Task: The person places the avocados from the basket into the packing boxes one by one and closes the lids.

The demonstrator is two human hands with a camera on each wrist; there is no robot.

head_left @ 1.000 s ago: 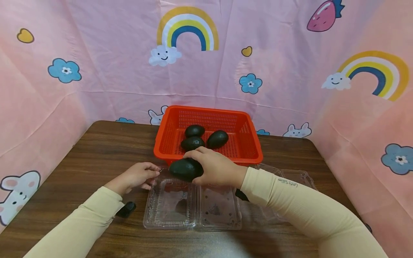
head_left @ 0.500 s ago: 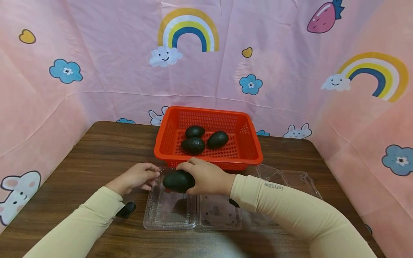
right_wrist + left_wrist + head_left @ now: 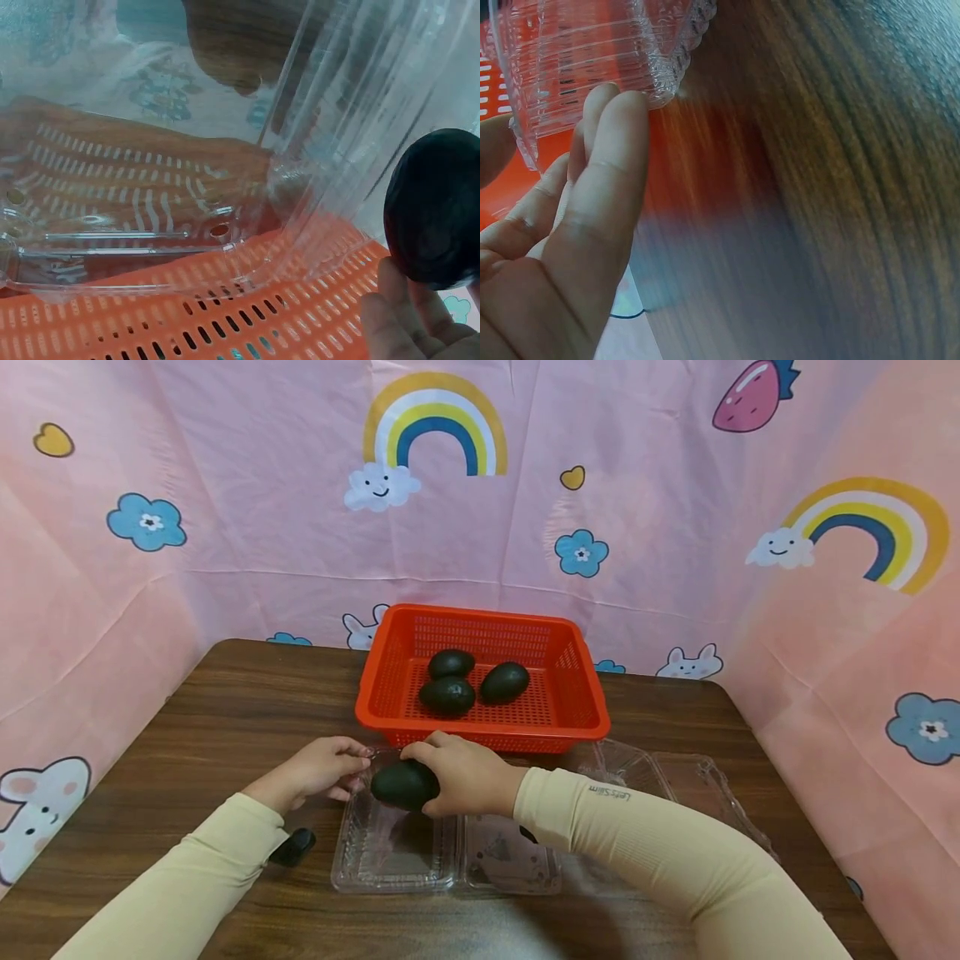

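Observation:
Over the left half of an opened clear plastic clamshell container (image 3: 393, 868), my right hand (image 3: 472, 777) grips a dark green avocado (image 3: 403, 785). In the right wrist view the same avocado (image 3: 439, 210) sits at the right edge, with fingers (image 3: 394, 315) curled against it. My left hand (image 3: 315, 772) pinches the container's far left corner. Seen from the left wrist, the thumb is at the rim and the fingers lie along the ridged wall (image 3: 592, 71). Behind the hands, three more avocados (image 3: 447, 696) lie in a red perforated basket (image 3: 480, 739).
Another opened clear clamshell (image 3: 693, 777) lies to the right, partly hidden by my right sleeve (image 3: 637, 835). The brown wooden table (image 3: 247, 718) carries everything. A pink patterned cloth (image 3: 480, 543) hangs behind the table and along both sides.
My right hand has moved left and nearer to me with the avocado, lower over the container's left half. The left hand has kept its place at the corner.

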